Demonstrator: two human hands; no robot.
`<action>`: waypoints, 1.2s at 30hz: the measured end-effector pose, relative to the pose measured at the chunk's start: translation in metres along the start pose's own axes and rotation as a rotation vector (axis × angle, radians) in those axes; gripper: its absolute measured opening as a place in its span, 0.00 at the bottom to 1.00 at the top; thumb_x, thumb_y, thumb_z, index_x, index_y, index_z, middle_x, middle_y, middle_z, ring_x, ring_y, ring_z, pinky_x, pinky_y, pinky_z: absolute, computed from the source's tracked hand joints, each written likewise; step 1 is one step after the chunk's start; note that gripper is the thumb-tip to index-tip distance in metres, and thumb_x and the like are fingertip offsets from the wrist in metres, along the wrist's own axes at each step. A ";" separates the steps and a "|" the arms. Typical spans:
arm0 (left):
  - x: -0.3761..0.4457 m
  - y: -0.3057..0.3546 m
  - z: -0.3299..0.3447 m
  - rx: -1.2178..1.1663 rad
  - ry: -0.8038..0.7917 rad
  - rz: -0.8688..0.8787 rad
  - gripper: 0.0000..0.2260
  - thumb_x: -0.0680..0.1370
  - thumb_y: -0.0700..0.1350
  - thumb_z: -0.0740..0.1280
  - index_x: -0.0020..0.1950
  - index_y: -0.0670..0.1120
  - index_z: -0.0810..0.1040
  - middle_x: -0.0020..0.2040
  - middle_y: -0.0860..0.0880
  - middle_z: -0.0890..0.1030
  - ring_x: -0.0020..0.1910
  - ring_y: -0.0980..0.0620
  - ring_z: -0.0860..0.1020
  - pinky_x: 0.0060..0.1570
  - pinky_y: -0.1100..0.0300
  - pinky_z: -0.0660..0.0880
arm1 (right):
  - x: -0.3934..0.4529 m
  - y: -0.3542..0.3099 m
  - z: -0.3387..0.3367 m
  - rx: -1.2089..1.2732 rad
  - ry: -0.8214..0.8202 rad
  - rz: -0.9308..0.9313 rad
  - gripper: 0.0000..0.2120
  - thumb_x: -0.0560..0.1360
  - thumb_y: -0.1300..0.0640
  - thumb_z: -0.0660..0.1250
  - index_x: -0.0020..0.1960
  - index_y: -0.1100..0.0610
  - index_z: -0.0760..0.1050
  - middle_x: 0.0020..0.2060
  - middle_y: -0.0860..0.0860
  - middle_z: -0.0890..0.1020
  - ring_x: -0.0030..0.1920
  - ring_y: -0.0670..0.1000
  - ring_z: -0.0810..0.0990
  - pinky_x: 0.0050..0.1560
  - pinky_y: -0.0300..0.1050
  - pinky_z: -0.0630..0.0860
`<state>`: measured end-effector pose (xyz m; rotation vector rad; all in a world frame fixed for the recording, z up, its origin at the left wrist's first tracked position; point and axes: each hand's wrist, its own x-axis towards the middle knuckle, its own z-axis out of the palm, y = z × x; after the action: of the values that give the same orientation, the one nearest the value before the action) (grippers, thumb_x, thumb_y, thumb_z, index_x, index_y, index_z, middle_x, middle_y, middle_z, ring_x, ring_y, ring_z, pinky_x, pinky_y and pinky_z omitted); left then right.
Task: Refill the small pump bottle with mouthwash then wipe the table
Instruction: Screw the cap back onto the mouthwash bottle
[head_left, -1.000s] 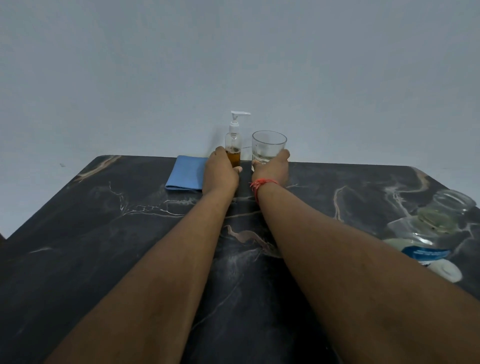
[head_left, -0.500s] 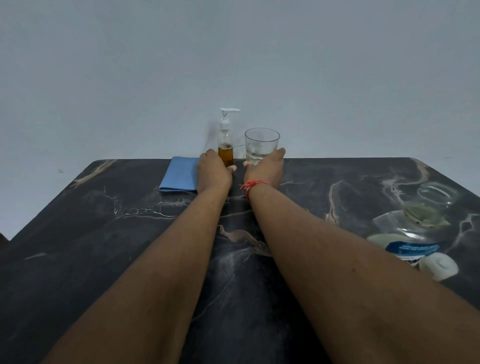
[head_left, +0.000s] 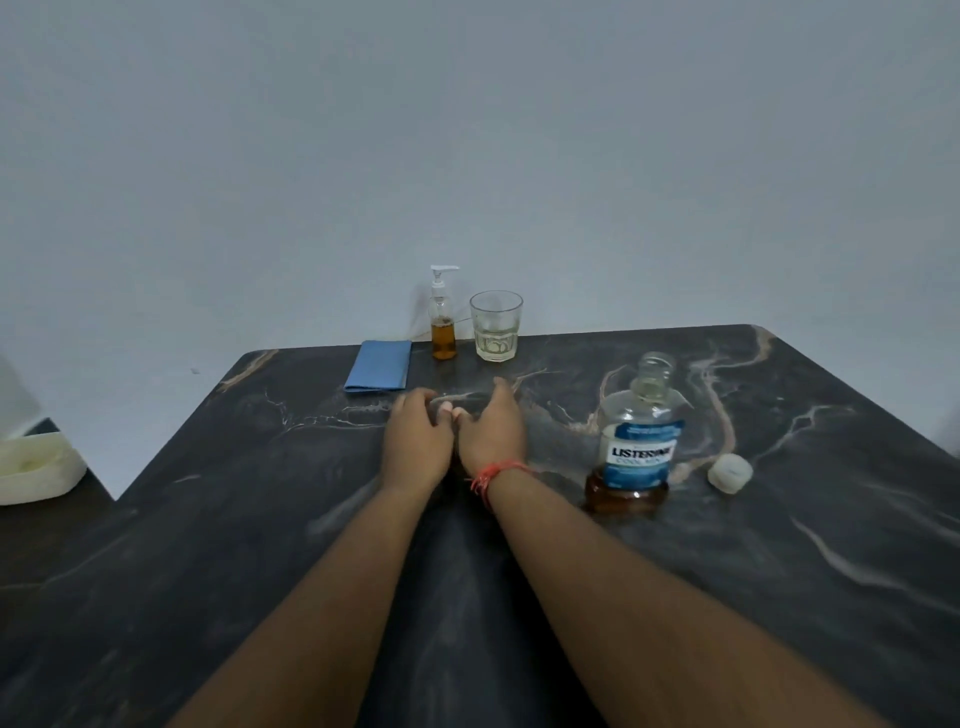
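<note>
A small clear pump bottle (head_left: 443, 322) with amber liquid in its lower part stands at the table's far edge by the wall. Right beside it is a drinking glass (head_left: 495, 326) with a little clear liquid. A folded blue cloth (head_left: 378, 365) lies to the left of the pump bottle. The uncapped mouthwash bottle (head_left: 638, 441), nearly empty, stands at the right, with its white cap (head_left: 730, 472) lying further right. My left hand (head_left: 415, 439) and right hand (head_left: 493, 432) hover side by side over the table's middle, empty, fingers loosely spread, thumbs touching.
The dark marble-patterned table (head_left: 260, 545) runs up to a plain grey wall. A white container (head_left: 31, 467) sits on a lower surface past the table's left edge. My right wrist wears a red thread (head_left: 493, 474).
Both hands have let go of the pump bottle and the glass and drawn back toward me. The bottle and glass stay standing at the far edge.
</note>
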<state>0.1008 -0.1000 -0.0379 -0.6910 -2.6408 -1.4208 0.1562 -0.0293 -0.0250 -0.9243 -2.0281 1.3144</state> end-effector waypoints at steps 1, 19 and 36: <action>-0.015 0.001 -0.006 -0.026 0.000 -0.009 0.14 0.83 0.47 0.64 0.67 0.44 0.75 0.65 0.46 0.76 0.62 0.49 0.76 0.60 0.56 0.73 | -0.014 0.001 -0.009 -0.010 -0.042 -0.010 0.30 0.77 0.58 0.68 0.75 0.55 0.61 0.70 0.53 0.72 0.69 0.54 0.72 0.69 0.50 0.71; -0.146 0.112 -0.007 -0.308 -0.324 0.072 0.19 0.80 0.46 0.70 0.70 0.48 0.71 0.63 0.53 0.77 0.61 0.58 0.76 0.56 0.68 0.73 | -0.104 0.046 -0.254 -0.327 0.092 -0.298 0.03 0.76 0.59 0.68 0.46 0.55 0.81 0.41 0.49 0.81 0.44 0.49 0.80 0.45 0.39 0.71; -0.140 0.127 0.036 -0.322 -0.359 0.014 0.27 0.78 0.42 0.71 0.75 0.52 0.67 0.70 0.52 0.77 0.69 0.54 0.75 0.71 0.48 0.72 | -0.061 0.098 -0.263 -0.788 0.157 -0.424 0.11 0.76 0.57 0.67 0.59 0.52 0.76 0.54 0.51 0.82 0.58 0.55 0.75 0.57 0.47 0.72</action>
<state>0.2848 -0.0612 0.0033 -1.0860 -2.6661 -1.9025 0.4152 0.0959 -0.0225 -0.7953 -2.4580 0.1887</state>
